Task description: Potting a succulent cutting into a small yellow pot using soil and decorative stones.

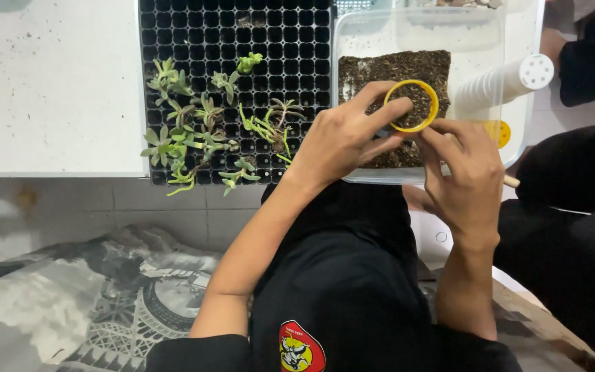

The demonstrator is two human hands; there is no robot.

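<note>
I see my left hand [342, 141] pinching a yellow ring [414, 105] by its near-left rim, fingers closed on it, right over the dark soil [394, 72] in a clear plastic tub [414, 27]. My right hand [466, 176] sits just beside it at the tub's front edge, fingertips [430, 138] curled toward the ring's lower rim; I cannot tell whether they actually grip it or only touch.

The tub's front wall lies under both hands, so there is little slack there. Open room shows to the left, where the white bench [49, 83] lies bare up to its front edge. Between that bare stretch and the tub stands a black seedling tray [242, 27] with many small cells, its right edge touching or nearly touching the tub. Small green succulent cuttings [201, 127] lie scattered over the tray's near half, some hanging over its front edge.

To the right, a white ribbed bottle [500, 84] with a perforated cap lies tilted against the tub's side. Another person's dark sleeve [590, 58] crowds the far right.

Below the bench edge I see pale tiles, then a grey printed cloth [91, 296] on the floor. My black shirt carries a red and yellow round badge [301, 348] low on the front.
</note>
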